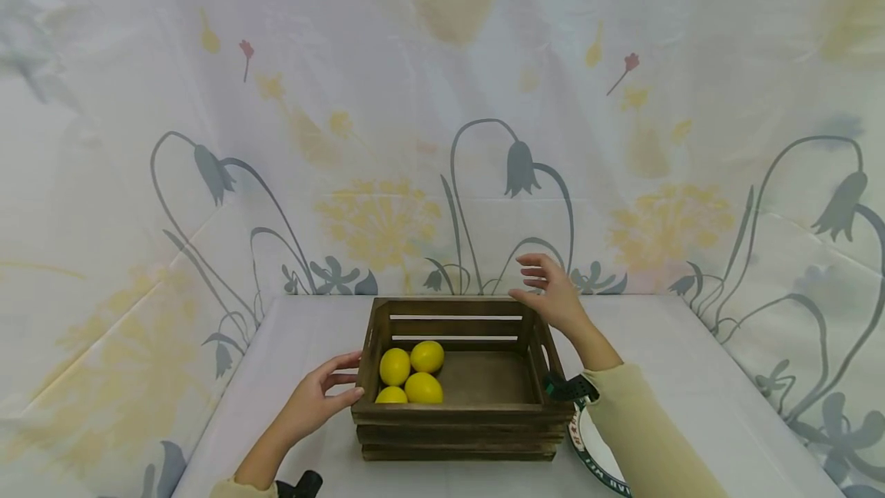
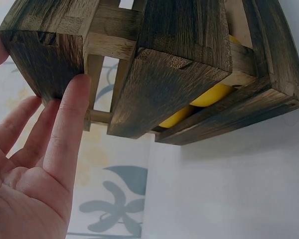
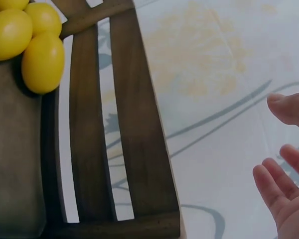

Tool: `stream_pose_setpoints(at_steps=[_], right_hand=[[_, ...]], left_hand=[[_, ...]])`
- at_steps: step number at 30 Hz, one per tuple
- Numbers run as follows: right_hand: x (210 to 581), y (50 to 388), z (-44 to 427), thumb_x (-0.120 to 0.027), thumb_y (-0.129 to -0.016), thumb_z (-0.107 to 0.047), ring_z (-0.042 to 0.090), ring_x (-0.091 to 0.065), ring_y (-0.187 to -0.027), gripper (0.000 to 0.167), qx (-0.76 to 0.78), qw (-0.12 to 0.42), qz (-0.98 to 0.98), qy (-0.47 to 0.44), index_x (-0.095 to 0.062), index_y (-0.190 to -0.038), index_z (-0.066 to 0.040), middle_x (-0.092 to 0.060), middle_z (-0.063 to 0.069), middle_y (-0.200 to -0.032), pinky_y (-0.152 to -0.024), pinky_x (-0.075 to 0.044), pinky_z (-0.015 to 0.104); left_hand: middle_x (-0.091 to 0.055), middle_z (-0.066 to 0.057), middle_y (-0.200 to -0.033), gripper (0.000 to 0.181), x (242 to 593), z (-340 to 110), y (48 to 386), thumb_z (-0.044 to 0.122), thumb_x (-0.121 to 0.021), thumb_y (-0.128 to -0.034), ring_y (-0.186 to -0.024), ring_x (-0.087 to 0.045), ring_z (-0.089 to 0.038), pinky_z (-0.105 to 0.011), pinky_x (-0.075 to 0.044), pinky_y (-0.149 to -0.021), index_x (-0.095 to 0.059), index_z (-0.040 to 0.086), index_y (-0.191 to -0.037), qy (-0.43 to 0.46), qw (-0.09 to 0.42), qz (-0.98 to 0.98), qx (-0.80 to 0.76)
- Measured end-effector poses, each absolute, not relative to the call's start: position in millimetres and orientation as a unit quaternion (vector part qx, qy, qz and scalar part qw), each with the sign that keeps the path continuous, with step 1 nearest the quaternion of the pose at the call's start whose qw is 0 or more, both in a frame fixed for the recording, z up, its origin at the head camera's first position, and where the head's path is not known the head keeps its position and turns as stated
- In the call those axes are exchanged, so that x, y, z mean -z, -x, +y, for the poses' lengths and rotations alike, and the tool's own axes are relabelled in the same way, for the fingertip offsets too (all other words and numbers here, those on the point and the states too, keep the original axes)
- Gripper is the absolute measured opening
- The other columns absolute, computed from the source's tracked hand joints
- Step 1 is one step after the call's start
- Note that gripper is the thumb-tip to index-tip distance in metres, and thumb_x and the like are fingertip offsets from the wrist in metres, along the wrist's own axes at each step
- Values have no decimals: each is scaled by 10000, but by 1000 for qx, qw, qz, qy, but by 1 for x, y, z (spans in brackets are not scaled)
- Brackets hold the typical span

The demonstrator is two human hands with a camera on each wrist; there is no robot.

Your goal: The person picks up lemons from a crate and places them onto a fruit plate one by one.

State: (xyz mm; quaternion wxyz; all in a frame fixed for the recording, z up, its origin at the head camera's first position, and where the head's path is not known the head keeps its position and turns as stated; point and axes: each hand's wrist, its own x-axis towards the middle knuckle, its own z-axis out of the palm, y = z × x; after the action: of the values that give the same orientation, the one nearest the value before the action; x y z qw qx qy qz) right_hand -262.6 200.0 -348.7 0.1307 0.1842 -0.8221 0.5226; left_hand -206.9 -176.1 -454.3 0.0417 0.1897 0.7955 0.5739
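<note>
A dark brown slatted wooden crate [image 1: 463,436] stands on the white table, and several yellow lemons [image 1: 424,388] lie together at its left end. My left hand [image 1: 314,402] is at the crate's left side, its fairly straight fingers touching the outer slats near the front corner. In the left wrist view, a finger [image 2: 72,124] meets the end of the upper slat. Raised by the crate's far right corner, my right hand [image 1: 553,297] holds nothing, its fingers spread apart. The right wrist view shows that hand [image 3: 294,199] beyond the crate's slats.
A white plate [image 1: 594,444] with a dark green lettered rim lies right of the crate, partly hidden by the crate and my right sleeve [image 1: 650,436]. Behind the table [image 1: 311,321] hangs a flower-printed cloth [image 1: 415,98], which also closes off both sides.
</note>
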Motion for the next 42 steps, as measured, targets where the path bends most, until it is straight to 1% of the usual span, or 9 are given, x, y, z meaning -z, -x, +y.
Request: stream_pose_setpoints(at_steps=[4,9,16,20,24,28,32,37,42], right_hand=[[348,261,192,-673,-806,60,476,-460,-1121,498,-522,120,-825,-181,-438,-1242,108,-438,306,-1250,-941,-388,541],[350,263,185,-683,-797,61,466,-468,-1120,492,-518,122,-825,-190,-455,-1231,99,-453,298,-1248,-936,-394,538],[356,269,176,-675,-793,80,476,-461,-1112,487,-524,116,-818,-208,-454,-1224,123,-454,312,-1243,-935,-392,543],[373,282,174,-701,-790,40,438,-484,-1104,499,-520,107,-824,-199,-473,-1233,73,-464,273,-1263,-933,-403,523],[390,296,171,-731,-791,-32,403,-511,-1093,516,-508,102,-831,-202,-491,-1245,14,-492,221,-1254,-924,-427,486],[395,299,165,-736,-800,-82,392,-524,-1086,514,-499,91,-835,-212,-495,-1249,-12,-508,188,-1229,-914,-443,458],[398,301,160,-738,-795,-74,362,-533,-1073,489,-497,85,-835,-219,-515,-1229,-39,-515,172,-1210,-902,-455,446],[401,303,153,-732,-795,-49,362,-537,-1052,478,-492,76,-836,-232,-513,-1218,-14,-530,180,-1162,-891,-463,435],[404,304,148,-727,-788,-12,421,-519,-1060,478,-499,57,-831,-239,-501,-1207,28,-526,225,-1139,-895,-449,484]], left_hand=[[-453,-249,-1309,559,455,-176,206,122,-660,-871,-1100,-521,-384,-300,-518,-791,-421,-14,-1357,-192,46,791,-579],[-452,-253,-1303,558,455,-177,207,126,-660,-872,-1100,-518,-386,-296,-521,-782,-422,-17,-1356,-193,47,792,-578],[-478,-222,-1286,551,455,-177,209,148,-682,-856,-1090,-530,-366,-295,-518,-792,-455,18,-1341,-182,41,803,-566],[-477,-217,-1287,553,455,-176,209,153,-688,-851,-1091,-528,-368,-295,-518,-791,-461,30,-1340,-176,46,803,-568],[-474,-228,-1286,556,455,-176,208,146,-683,-855,-1085,-532,-364,-289,-519,-783,-452,11,-1343,-181,43,801,-569],[-467,-239,-1290,557,455,-176,207,130,-677,-859,-1088,-529,-371,-292,-521,-781,-442,-1,-1347,-184,42,796,-574],[-463,-237,-1295,560,455,-176,206,124,-672,-863,-1094,-526,-370,-296,-521,-781,-434,-3,-1354,-183,43,794,-578],[-469,-233,-1290,555,456,-177,207,126,-672,-863,-1088,-529,-364,-283,-520,-777,-439,-8,-1349,-183,43,796,-576],[-475,-229,-1282,555,456,-177,207,145,-681,-856,-1089,-526,-371,-291,-520,-784,-451,9,-1342,-181,41,800,-571]])
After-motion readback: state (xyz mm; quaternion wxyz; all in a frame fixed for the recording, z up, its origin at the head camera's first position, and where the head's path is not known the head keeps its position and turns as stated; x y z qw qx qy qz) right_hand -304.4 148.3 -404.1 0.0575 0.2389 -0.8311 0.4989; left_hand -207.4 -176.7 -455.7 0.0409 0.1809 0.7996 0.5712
